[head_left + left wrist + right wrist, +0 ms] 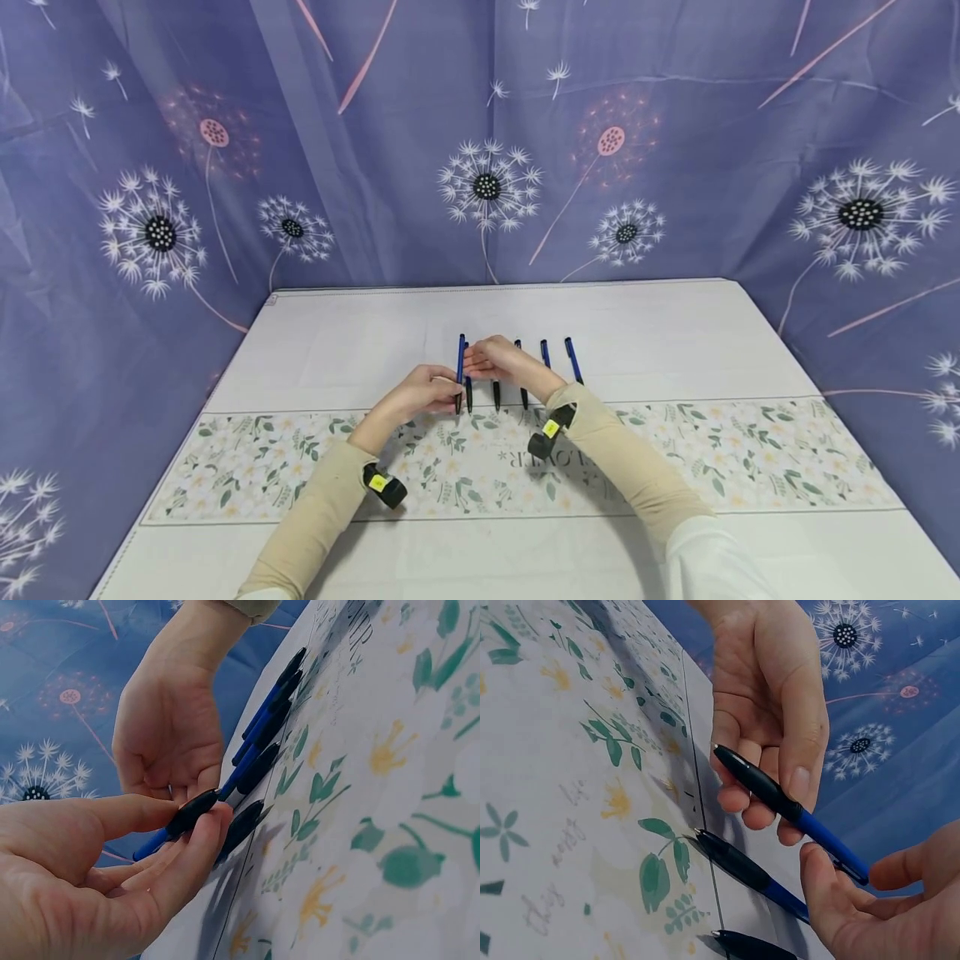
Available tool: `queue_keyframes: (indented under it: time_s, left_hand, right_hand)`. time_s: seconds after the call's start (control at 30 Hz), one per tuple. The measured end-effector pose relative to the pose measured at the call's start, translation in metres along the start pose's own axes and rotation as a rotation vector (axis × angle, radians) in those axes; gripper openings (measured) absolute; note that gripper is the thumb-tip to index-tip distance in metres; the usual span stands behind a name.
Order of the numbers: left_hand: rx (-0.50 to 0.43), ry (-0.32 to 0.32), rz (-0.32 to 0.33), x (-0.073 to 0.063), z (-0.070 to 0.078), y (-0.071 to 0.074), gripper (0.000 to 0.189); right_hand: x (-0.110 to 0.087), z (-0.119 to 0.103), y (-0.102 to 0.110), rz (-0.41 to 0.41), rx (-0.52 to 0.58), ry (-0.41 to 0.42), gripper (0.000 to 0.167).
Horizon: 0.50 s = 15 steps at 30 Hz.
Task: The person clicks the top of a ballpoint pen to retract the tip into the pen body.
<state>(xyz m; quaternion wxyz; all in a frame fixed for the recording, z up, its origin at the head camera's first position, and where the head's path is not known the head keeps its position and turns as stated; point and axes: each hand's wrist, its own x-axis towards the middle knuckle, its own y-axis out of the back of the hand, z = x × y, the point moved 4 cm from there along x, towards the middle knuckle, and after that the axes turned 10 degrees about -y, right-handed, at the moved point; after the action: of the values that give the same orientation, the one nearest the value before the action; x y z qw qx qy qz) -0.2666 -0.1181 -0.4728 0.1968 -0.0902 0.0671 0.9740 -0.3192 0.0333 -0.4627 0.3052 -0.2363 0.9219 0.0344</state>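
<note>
My left hand (427,389) pinches a blue pen (461,362) by its black grip, between thumb and fingers, with the writing tip pointing toward me. In the right wrist view the held pen (757,780) slants above the table, its clip end by the right fingertips. My right hand (504,360) stays beside that end, fingers loosely bent and spread; whether they touch the pen is hard to see. Under and right of the hands lie more blue pens with black grips, among them a pen (496,396) and another pen (573,360) farthest right.
The pens' tips reach a floral printed strip (285,475) across the white table (337,333). A purple dandelion curtain (390,167) hangs behind and at both sides. Black wrist cameras (386,486) are strapped on both forearms.
</note>
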Motion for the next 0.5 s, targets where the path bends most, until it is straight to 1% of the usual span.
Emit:
queue_keyframes:
  time_s: [0.13,0.33,0.5]
  left_hand:
    - [0.003,-0.005,-0.002,0.0001,0.0014,-0.0027,0.032]
    - [0.024,-0.013,-0.018,-0.0004,0.0021,-0.0066,0.033]
    - [0.009,-0.008,-0.017,0.0005,0.0033,-0.0092,0.034]
  right_hand:
    - [0.0005,-0.0005,-0.0012,0.004,0.026,0.007,0.031]
    - [-0.0007,-0.0002,-0.0056,-0.009,0.073,-0.013,0.040]
    - [0.0009,-0.0004,-0.0070,-0.028,0.127,-0.010,0.038]
